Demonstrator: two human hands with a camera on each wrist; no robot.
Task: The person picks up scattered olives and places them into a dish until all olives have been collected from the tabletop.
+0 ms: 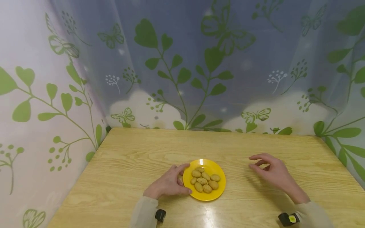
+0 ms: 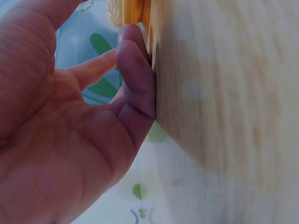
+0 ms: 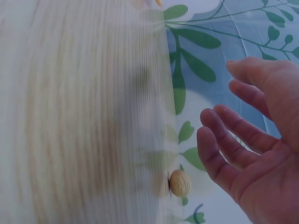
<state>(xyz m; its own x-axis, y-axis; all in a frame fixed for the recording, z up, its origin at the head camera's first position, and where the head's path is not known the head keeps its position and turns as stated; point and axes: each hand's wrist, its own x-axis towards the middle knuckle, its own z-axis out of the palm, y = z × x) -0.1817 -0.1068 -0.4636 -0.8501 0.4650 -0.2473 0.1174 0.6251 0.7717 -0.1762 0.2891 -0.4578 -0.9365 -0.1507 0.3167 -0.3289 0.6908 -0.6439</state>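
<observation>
A round yellow plate (image 1: 206, 197) lies on the table, with several tan oval walnuts (image 1: 207, 188) on it. My left hand (image 1: 171, 183) holds its left edge, the thumb at the near rim and the forefinger at the far rim. From the left wrist, curled fingers (image 2: 137, 67) show against the plate's side (image 2: 133, 10), with one wrinkled walnut (image 2: 114, 13) beyond. To the right, my right hand (image 1: 275, 173) hovers above the table, its fingers loosely bent around nothing. A single walnut (image 3: 180, 183) sits on the table in the right wrist view; in the head view I cannot make it out.
The light wood table (image 1: 137, 148) ends at a blue and white curtain (image 1: 188, 95) with green leaves and butterflies. Another pale curtain (image 1: 37, 133) hangs along the left side. Black wrist devices (image 1: 160, 215) are worn over both sleeves.
</observation>
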